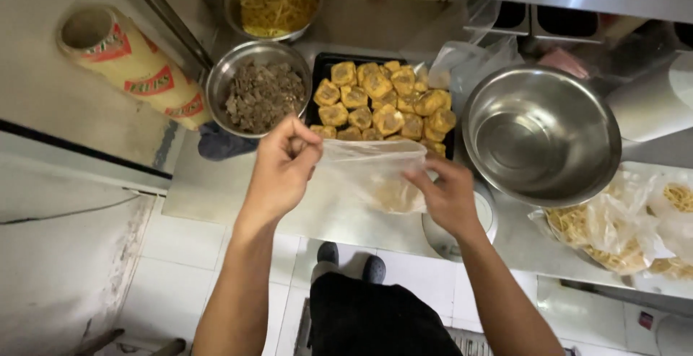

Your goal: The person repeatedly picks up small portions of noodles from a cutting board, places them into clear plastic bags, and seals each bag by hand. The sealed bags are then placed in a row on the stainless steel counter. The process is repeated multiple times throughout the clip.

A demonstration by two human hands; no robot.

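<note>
- The clear plastic bag [372, 172] is what I'm working on: it hangs just above the steel counter [216, 197], directly in front of the black tray, between my two hands. Something pale yellowish shows through its lower part; I cannot tell what.
- My left hand [283, 165] has the fingers closed in a pinch on the bag's upper left corner, thumb against fingertips.
- My right hand [447, 197] grips the bag's right edge, fingers curled over the film and closed on it.
- Step in hand, as I judge it: pulling the bag's mouth apart. The next move calls for a steady hold on both edges so the thin film does not slip or stick shut.
- Just behind the bag, the black tray [321, 64] is packed with golden fried dumpling pieces [382, 103].
- Left of the tray sits a steel bowl of dark minced filling [261, 96]; behind it another bowl of yellow noodles [278, 2].
- Right of the tray, a large empty steel bowl [541, 132] leans tilted towards me.
- Far right, filled clear bags of noodles [621, 230] lie on the counter.
- Upper left, a cream-coloured roll of film [130, 64] lies on its side, with red diamond-shaped labels along its wrap.
</note>
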